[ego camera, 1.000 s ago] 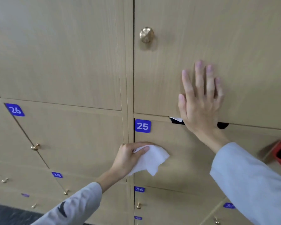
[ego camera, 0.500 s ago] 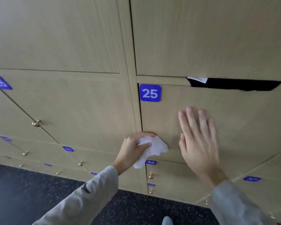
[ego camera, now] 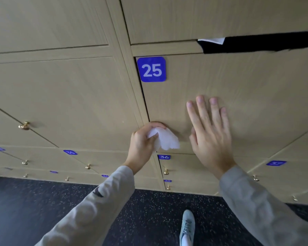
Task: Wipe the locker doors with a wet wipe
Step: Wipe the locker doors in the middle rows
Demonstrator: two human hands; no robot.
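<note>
Head view: a left hand (ego camera: 142,144) clutched a crumpled white wet wipe (ego camera: 163,140) at the lower-left corner of pale wooden locker door 25 (ego camera: 238,82); the right hand (ego camera: 211,137) lay flat, fingers straight, beside it. Soft and limp, the wipe seemed best bunched in the fingers

The locker doors (ego camera: 238,82) look like pale wood-grain laminate, smooth and matt. The number plate (ego camera: 151,69) is flat blue plastic with a slight sheen. The knobs (ego camera: 24,125) are shiny brass-coloured metal. The wet wipe (ego camera: 164,141) is soft, crumpled white cloth-like tissue. The floor (ego camera: 25,210) looks dark, speckled and rough.
</note>
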